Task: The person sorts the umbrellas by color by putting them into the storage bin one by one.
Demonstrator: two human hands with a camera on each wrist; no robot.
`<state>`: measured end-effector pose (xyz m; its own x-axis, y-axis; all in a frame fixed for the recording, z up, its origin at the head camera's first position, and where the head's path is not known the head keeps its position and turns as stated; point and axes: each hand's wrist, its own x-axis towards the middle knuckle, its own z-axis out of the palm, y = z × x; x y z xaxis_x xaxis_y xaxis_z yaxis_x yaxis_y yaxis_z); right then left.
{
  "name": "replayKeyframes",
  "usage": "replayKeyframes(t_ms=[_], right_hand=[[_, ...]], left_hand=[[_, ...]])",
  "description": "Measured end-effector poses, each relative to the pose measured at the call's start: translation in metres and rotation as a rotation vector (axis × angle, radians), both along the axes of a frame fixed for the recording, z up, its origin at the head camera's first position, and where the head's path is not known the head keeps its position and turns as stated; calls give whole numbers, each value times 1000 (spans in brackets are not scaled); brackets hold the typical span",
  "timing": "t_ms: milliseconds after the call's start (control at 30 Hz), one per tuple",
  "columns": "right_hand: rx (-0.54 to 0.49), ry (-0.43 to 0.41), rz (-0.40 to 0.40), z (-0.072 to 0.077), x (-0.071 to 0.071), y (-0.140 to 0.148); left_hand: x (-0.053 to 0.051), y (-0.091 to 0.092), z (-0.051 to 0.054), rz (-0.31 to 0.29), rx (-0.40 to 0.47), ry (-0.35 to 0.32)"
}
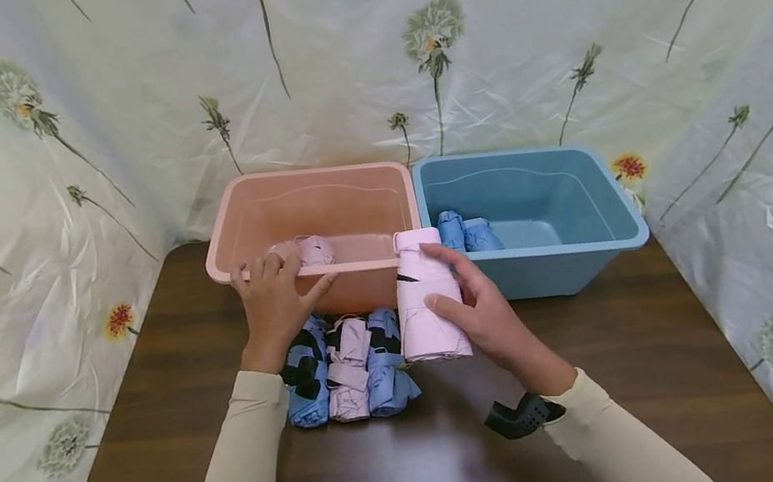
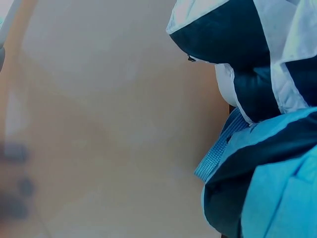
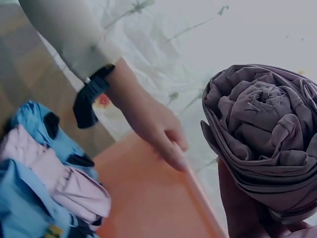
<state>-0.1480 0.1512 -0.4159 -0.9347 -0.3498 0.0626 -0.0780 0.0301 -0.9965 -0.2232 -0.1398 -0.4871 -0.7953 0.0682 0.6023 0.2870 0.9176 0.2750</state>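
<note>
My right hand grips a rolled-up pink fabric bundle, upright in front of where the two bins meet. The right wrist view shows the coiled end of this fabric bundle close up. My left hand holds the near rim of the orange bin, fingers over the edge and thumb outside. Inside that bin lies a pink roll. Below the left hand, a blue roll, a pink roll and another blue roll, all with black patches, lie side by side on the table.
A blue bin stands against the orange one on the right, with two blue rolls in its left end. Both bins sit at the back of the dark wooden table. Behind and beside it hangs a flower-printed sheet.
</note>
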Motion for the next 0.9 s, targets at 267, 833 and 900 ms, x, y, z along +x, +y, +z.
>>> replayKeyframes(t_ms=[267,833,900], right_hand=[[59,34,-33,16,-30,-5],[-10,131,-80,34,-109,-39],[-13,121,-90,33,-115,-44]], left_hand=[[-1,-2,0,6,-8,-8],[-2,-2,0,17,-26,8],[-1,-2,-1,15,-27,15]])
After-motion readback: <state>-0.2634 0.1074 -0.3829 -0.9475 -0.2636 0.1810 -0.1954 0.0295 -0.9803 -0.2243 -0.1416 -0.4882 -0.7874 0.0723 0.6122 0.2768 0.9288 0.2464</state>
